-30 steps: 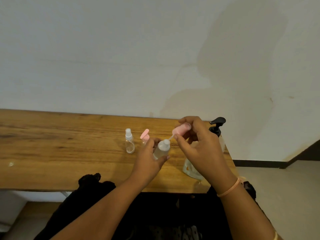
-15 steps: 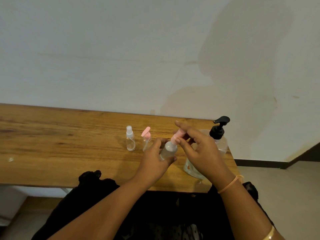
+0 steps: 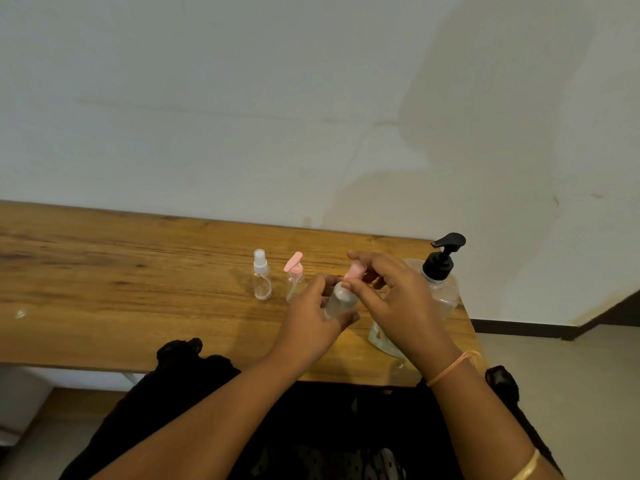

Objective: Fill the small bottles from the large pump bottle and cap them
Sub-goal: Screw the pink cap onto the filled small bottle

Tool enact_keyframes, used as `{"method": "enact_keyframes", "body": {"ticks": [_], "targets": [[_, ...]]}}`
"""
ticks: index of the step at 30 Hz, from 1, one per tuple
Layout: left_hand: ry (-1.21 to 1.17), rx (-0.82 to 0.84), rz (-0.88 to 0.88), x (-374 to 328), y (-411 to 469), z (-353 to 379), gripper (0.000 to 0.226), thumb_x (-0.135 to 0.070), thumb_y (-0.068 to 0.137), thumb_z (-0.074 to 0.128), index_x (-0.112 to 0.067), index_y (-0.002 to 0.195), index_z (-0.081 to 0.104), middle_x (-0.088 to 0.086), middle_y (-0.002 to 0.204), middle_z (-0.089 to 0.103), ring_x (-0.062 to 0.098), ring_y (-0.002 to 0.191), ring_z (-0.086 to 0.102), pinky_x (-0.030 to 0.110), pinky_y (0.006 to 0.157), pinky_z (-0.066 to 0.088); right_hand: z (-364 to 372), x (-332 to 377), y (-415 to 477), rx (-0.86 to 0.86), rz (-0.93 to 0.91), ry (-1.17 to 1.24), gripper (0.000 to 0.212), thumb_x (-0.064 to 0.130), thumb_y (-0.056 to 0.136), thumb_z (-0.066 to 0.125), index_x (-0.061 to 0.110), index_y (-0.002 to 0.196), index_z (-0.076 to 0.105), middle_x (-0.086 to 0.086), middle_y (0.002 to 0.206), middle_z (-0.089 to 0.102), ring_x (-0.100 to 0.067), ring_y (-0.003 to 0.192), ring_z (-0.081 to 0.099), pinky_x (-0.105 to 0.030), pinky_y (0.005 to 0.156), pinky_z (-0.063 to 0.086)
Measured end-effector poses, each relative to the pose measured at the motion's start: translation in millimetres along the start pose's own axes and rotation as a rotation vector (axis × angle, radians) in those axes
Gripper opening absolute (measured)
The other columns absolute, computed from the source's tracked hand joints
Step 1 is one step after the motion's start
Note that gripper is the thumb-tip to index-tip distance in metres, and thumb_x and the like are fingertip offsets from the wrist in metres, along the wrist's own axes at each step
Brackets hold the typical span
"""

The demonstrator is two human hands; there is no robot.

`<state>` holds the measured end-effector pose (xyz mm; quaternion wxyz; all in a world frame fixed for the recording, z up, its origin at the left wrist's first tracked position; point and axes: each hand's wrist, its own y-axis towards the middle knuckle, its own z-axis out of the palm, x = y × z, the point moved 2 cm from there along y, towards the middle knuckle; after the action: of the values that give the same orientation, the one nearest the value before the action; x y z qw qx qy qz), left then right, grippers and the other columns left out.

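My left hand [image 3: 311, 317] grips a small clear bottle [image 3: 339, 301] just above the wooden table [image 3: 121, 289]. My right hand [image 3: 398, 299] pinches the pink pump cap [image 3: 355, 271] that sits on that bottle's neck. Behind my right hand stands the large clear pump bottle [image 3: 445, 292] with a black pump head. To the left stand two more small bottles: one with a white spray cap [image 3: 261, 280] and one with a pink flip cap [image 3: 294, 278].
The table's right end and front edge lie close to the large bottle. A white wall rises directly behind the table. Dark clothing covers my lap below the front edge. Floor shows at the right.
The pink cap, held apart above the bottle a second ago, now sits on its neck. Both hands have sunk a little toward the table.
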<state>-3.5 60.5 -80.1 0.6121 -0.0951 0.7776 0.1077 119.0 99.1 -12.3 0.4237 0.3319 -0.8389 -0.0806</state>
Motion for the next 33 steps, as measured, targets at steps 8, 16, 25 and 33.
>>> {"method": "enact_keyframes", "body": {"ticks": [8, 16, 25, 33], "targets": [[-0.010, -0.002, 0.011, -5, 0, -2, 0.040, -0.021, 0.073, 0.080, -0.032, 0.101, 0.053, -0.011, 0.103, 0.064, 0.006, 0.096, 0.062, 0.028, 0.082, 0.053, 3, -2, -4, 0.031, 0.215, 0.391, 0.048, 0.016, 0.093, 0.056, 0.034, 0.135, 0.040, 0.013, 0.121, 0.059, 0.002, 0.109, 0.056, -0.015, 0.085, 0.048], [-0.015, -0.025, 0.003, -1, 1, -4, 0.042, -0.022, 0.070, 0.082, -0.034, 0.098, 0.054, -0.009, 0.106, 0.064, 0.012, 0.099, 0.062, 0.041, 0.087, 0.053, -2, -5, -5, -0.054, 0.225, 0.439, 0.058, -0.011, 0.087, 0.047, 0.032, 0.127, 0.045, 0.008, 0.092, 0.072, -0.006, 0.094, 0.065, -0.021, 0.085, 0.051], [-0.068, -0.042, 0.058, -8, 0, -4, 0.036, -0.020, 0.073, 0.080, -0.034, 0.096, 0.056, -0.011, 0.101, 0.066, 0.008, 0.095, 0.065, 0.026, 0.078, 0.055, 14, -3, -1, -0.045, 0.225, 0.358, 0.054, 0.005, 0.080, 0.073, 0.030, 0.122, 0.050, 0.007, 0.092, 0.062, -0.004, 0.087, 0.060, -0.021, 0.079, 0.050], [-0.096, -0.055, 0.079, -11, 0, -4, 0.035, -0.016, 0.073, 0.079, -0.031, 0.096, 0.057, -0.011, 0.096, 0.067, 0.003, 0.087, 0.065, 0.018, 0.070, 0.052, 21, -7, -3, 0.019, 0.257, 0.523, 0.072, 0.008, 0.089, 0.064, 0.036, 0.143, 0.025, 0.007, 0.115, 0.066, -0.007, 0.115, 0.057, -0.041, 0.104, 0.042]]}}
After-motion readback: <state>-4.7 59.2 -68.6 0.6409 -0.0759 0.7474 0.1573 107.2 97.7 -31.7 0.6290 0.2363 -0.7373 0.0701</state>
